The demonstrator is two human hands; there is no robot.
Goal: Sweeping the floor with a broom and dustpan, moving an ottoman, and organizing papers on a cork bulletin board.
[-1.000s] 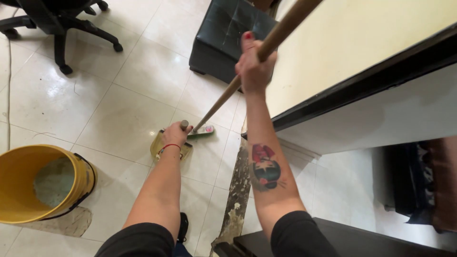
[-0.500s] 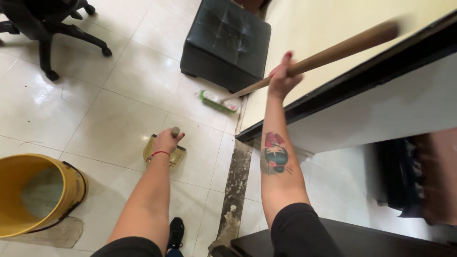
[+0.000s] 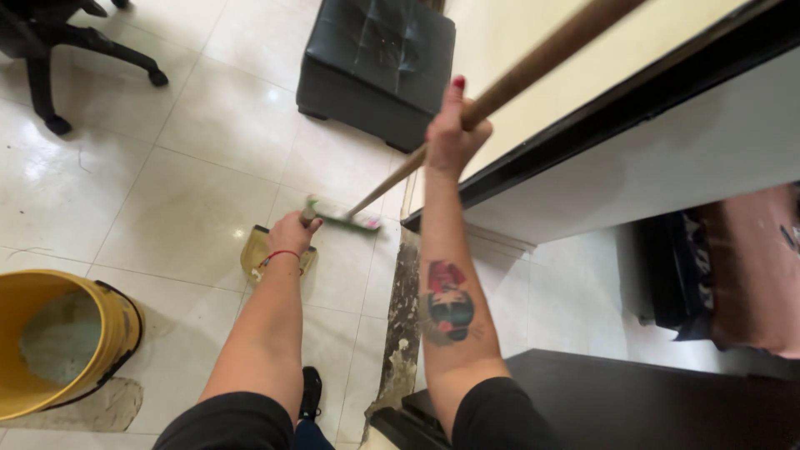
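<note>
Tiled floor point(image 3: 192, 208); left hand point(image 3: 292, 235) hides dustpan point(image 3: 254, 254) handle.

Broom handle point(image 3: 533, 62) (top end) beyond frame

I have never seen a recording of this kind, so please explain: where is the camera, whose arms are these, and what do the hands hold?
The camera sits on a person's head and looks down, so both arms are that person's own. The right hand grips the wooden handle of a broom, whose green head rests on the tiled floor. The left hand holds a yellowish dustpan on the floor, just beside the broom head. Around them are a yellow bucket, a black padded footstool and an office chair's base.
</note>
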